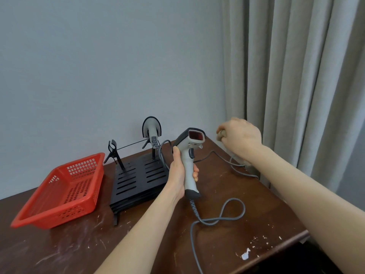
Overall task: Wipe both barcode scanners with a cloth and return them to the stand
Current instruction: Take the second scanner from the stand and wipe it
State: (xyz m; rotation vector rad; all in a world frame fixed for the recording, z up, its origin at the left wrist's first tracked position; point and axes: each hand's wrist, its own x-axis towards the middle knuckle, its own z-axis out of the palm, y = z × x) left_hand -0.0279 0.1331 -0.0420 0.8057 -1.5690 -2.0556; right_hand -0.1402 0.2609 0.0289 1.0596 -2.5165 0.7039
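We hold one barcode scanner upright above the counter in our left hand. The fingers and thumb are wrapped round its pale grey handle below the trigger, and the red scan window faces us. Its grey cable drops from the butt and lies in loose loops on the counter. Our right hand hovers just to the right of the scanner head, not touching it. Its fingers are curled tight round a small beige wad that we take for the cloth, though only a scrap of it shows.

The second scanner sits in the far cradle of the black stand, and the cradle to its left is free. A red basket stands just beside the stand.

We judge the scanner to be light, rigid plastic, smooth enough to turn in a slack grip. The handle seems the right place to hold it, since that leaves the head and window open to the cloth. The window probably marks easily, so soft strokes suit it. The trailing cable may snag on the stand when we set the scanner back.
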